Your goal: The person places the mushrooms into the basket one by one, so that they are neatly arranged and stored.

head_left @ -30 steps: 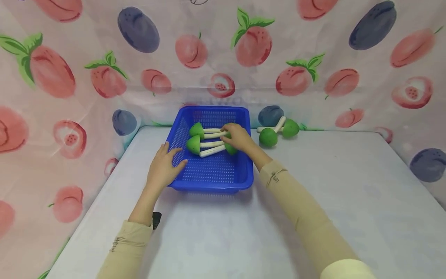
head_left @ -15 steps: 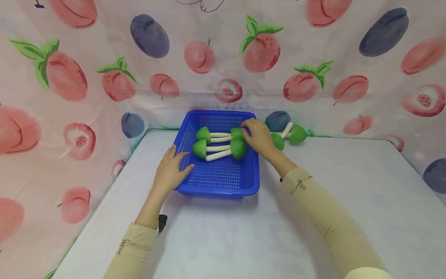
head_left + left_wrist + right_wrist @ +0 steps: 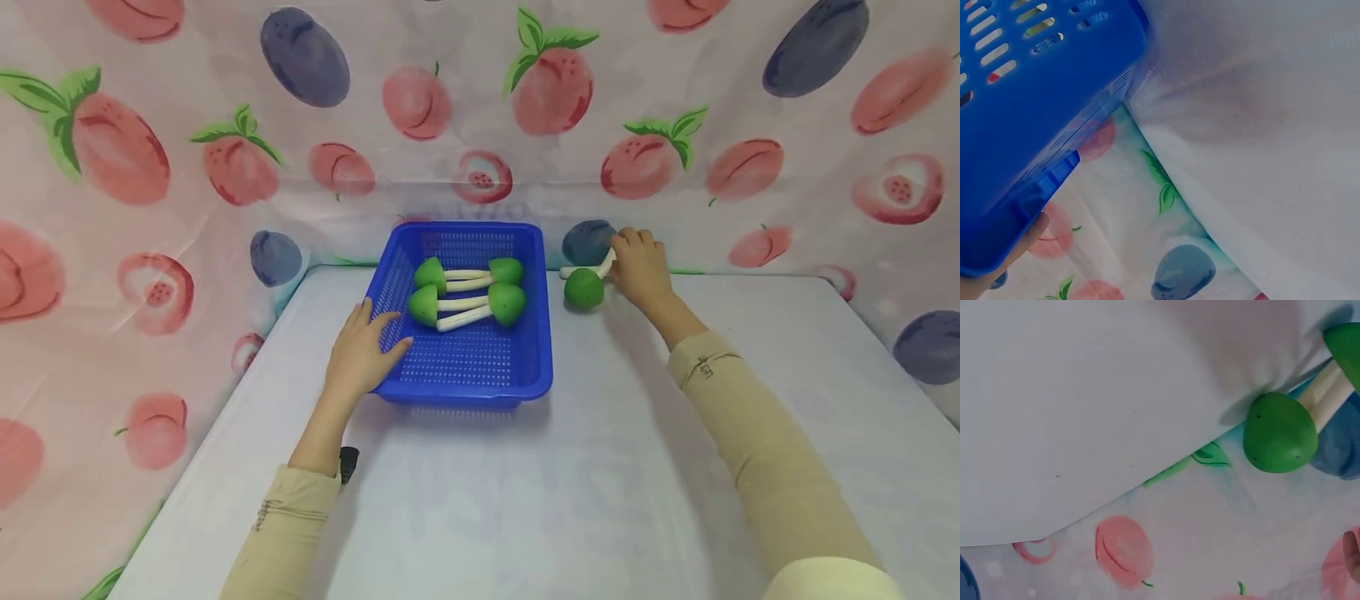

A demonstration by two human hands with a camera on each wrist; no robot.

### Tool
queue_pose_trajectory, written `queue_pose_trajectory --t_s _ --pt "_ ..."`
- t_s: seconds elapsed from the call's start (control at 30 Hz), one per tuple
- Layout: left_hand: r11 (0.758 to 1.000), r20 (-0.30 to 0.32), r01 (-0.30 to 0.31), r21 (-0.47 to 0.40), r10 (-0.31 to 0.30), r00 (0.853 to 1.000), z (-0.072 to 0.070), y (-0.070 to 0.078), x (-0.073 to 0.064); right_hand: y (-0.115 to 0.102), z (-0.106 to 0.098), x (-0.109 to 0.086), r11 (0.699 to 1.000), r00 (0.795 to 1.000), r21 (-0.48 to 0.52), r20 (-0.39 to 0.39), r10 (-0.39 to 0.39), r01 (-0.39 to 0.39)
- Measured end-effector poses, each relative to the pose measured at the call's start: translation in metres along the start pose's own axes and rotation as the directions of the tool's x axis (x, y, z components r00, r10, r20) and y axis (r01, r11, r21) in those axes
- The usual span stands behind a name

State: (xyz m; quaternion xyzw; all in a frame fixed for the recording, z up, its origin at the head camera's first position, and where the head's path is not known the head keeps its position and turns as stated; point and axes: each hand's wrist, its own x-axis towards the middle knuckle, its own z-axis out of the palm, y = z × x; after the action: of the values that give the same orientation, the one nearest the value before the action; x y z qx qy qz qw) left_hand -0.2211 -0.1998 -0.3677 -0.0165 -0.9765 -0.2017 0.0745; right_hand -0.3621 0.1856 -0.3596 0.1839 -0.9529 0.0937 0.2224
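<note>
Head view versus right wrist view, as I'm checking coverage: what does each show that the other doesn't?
Head view only: the blue basket, four green-capped mushrooms inside it, and the left hand.
Right wrist view only: the cap of one loose mushroom, hidden behind the right hand in the head view.
Both: that hand, the other loose mushroom, tabletop, fruit-print cloth.

Right wrist view: green-capped mushroom (image 3: 1280, 432) by the edge of the white table (image 3: 1085, 412); second mushroom (image 3: 1347, 350) cut off at right; fruit-print cloth (image 3: 1204, 531) across the bottom; right hand (image 3: 1352, 556) just a fingertip, lower right.
</note>
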Motion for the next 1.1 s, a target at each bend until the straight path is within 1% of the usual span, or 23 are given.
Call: queue_pose_trajectory --t_s 0.07,0.13,0.23,0.3,0.33,0.43,0.6,0.77,0.87,0.97,1.07,1.1 --pt "1.000 -0.002 0.001 -0.003 -0.001 1.000 0.000 -0.001 -0.001 0.003 0.003 -0.002 1.000 0.999 -0.009 0.052 0.005 -0.004" --pt "1.000 0.007 0.006 -0.010 -0.006 1.000 0.000 -0.001 -0.001 0.007 0.007 -0.002 0.999 0.991 -0.040 0.133 0.018 -0.012" --pt "1.000 0.015 0.018 -0.016 -0.018 1.000 -0.001 -0.002 0.001 0.011 0.013 0.002 0.997 0.966 -0.070 0.253 0.051 -0.034" --pt "1.000 0.011 0.026 -0.016 -0.026 1.000 -0.002 -0.002 0.002 0.013 0.016 0.006 0.996 0.948 -0.079 0.312 0.065 -0.043" --pt "1.000 0.002 0.027 -0.016 -0.027 1.000 -0.003 -0.002 0.002 0.014 0.017 0.009 0.996 0.943 -0.075 0.327 0.068 -0.046" --pt "1.000 -0.018 0.017 -0.014 -0.017 1.000 -0.005 -0.004 0.003 0.017 0.021 0.015 0.997 0.936 -0.067 0.345 0.064 -0.044" --pt "1.000 -0.002 0.016 -0.019 -0.016 1.000 -0.002 -0.004 0.000 0.024 0.030 0.017 0.997 0.926 -0.060 0.372 0.058 -0.038" --pt "1.000 -0.002 0.018 -0.020 -0.018 1.000 0.001 -0.002 -0.003 0.029 0.042 0.013 0.997 0.899 -0.079 0.435 0.038 -0.004" --pt "1.000 -0.003 0.015 -0.022 -0.015 1.000 -0.001 -0.001 -0.003 0.028 0.049 0.013 0.996 0.888 -0.085 0.457 0.048 -0.009" --pt "0.999 -0.003 0.021 -0.026 -0.021 1.000 -0.002 -0.001 -0.003 0.025 0.052 0.014 0.995 0.891 -0.096 0.452 0.046 -0.003" --pt "0.999 -0.001 0.025 -0.032 -0.025 1.000 -0.002 -0.001 -0.001 0.023 0.052 0.017 0.993 0.903 -0.112 0.428 0.018 0.034" --pt "0.999 -0.003 0.025 -0.034 -0.025 1.000 -0.002 -0.001 0.000 0.022 0.051 0.018 0.992 0.912 -0.117 0.411 0.003 0.050"
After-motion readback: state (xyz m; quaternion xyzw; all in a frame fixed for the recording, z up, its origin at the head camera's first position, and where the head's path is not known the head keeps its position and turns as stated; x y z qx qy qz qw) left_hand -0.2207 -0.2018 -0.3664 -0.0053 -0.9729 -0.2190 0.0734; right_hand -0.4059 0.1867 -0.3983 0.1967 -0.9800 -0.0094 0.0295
